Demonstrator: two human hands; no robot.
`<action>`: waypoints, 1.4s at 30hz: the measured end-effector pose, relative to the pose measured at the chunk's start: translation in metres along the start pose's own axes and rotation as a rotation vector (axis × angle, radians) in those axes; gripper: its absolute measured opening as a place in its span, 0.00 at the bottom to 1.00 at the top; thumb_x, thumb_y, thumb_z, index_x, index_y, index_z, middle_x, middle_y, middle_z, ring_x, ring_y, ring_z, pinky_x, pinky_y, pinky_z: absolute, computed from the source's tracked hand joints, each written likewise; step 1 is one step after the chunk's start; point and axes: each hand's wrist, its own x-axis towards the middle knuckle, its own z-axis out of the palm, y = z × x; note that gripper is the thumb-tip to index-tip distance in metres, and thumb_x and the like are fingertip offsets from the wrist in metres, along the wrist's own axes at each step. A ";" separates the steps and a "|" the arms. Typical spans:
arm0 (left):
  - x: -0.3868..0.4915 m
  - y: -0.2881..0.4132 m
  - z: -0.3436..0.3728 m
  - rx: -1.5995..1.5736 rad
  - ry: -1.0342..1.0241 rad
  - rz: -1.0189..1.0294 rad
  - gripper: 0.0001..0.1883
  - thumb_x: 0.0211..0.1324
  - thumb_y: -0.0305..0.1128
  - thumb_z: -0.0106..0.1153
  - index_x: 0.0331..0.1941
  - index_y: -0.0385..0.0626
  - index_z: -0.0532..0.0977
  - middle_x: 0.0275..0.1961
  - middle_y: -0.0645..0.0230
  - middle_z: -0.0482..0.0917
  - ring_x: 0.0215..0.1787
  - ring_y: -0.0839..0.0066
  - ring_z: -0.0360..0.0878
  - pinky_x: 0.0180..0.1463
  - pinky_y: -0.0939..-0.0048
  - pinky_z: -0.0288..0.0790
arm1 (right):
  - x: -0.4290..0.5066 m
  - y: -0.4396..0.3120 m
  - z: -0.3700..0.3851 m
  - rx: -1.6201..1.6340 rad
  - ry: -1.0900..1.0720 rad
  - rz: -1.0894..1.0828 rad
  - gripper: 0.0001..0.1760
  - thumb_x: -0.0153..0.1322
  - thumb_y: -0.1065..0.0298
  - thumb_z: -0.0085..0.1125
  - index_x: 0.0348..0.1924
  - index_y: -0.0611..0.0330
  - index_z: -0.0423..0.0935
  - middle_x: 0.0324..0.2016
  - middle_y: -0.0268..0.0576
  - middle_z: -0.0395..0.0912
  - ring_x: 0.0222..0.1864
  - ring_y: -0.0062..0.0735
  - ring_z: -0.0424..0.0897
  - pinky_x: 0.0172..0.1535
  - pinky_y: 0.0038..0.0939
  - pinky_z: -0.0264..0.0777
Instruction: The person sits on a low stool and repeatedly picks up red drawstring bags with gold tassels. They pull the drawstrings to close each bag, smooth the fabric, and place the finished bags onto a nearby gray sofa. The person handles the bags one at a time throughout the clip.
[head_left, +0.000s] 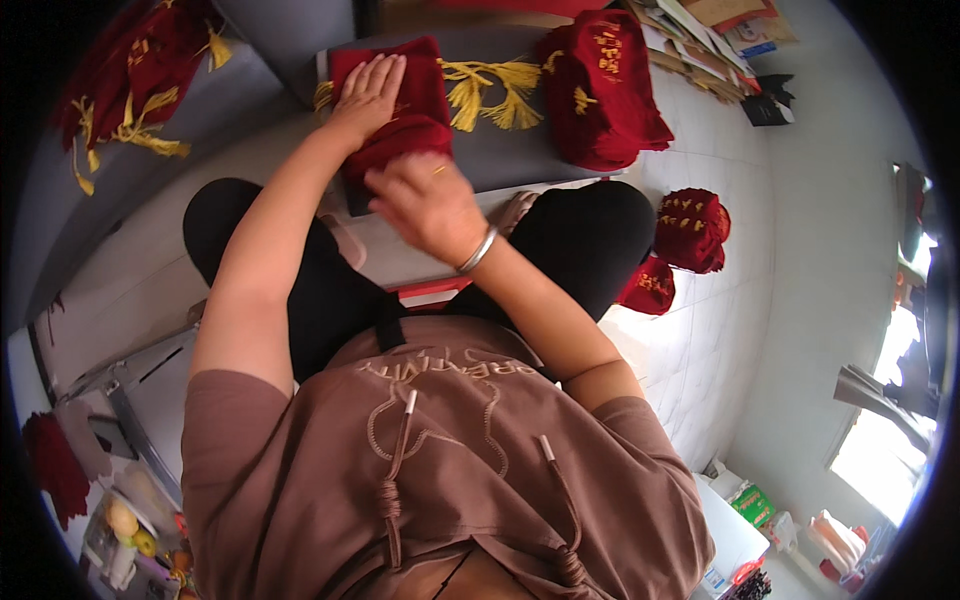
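Note:
My left hand (369, 94) lies flat, palm down, on a dark red velvet-like cloth piece (421, 71) on a grey padded surface (495, 154). The cloth's near part is folded or bunched. My right hand (431, 199), blurred and with a bangle at the wrist, is at the cloth's near edge with its fingers partly curled. Whether it grips the fabric cannot be told. Yellow tassels (491, 90) spread out to the right of the cloth. Beyond them is a stack of similar red cloth pieces (600, 90) with yellow embroidery.
More red tasselled pieces (150, 71) lie on a grey seat at the far left. Red bundles (691, 229) are low on the right by my knee. Flattened cardboard (697, 52) leans near the wall at upper right. My knees flank the grey surface's near edge.

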 end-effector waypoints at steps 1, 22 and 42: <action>-0.001 0.000 -0.003 -0.010 0.013 0.019 0.32 0.64 0.37 0.39 0.71 0.45 0.47 0.72 0.61 0.52 0.76 0.64 0.46 0.76 0.58 0.39 | 0.007 0.006 -0.005 -0.046 0.009 0.015 0.27 0.58 0.63 0.67 0.50 0.58 0.75 0.46 0.46 0.73 0.51 0.46 0.73 0.52 0.42 0.67; 0.030 0.037 -0.053 -0.236 -0.104 -0.232 0.34 0.57 0.61 0.50 0.61 0.52 0.68 0.61 0.51 0.67 0.63 0.51 0.65 0.65 0.46 0.54 | -0.038 -0.001 0.018 -0.495 -0.520 0.085 0.57 0.52 0.40 0.68 0.68 0.59 0.56 0.69 0.50 0.50 0.72 0.44 0.47 0.72 0.45 0.40; 0.015 0.054 -0.036 -0.167 0.170 -0.271 0.39 0.54 0.63 0.51 0.68 0.59 0.60 0.68 0.39 0.56 0.71 0.41 0.50 0.71 0.37 0.33 | 0.038 0.071 -0.047 0.286 -0.387 0.061 0.12 0.63 0.64 0.66 0.37 0.58 0.79 0.33 0.44 0.80 0.38 0.46 0.80 0.40 0.38 0.75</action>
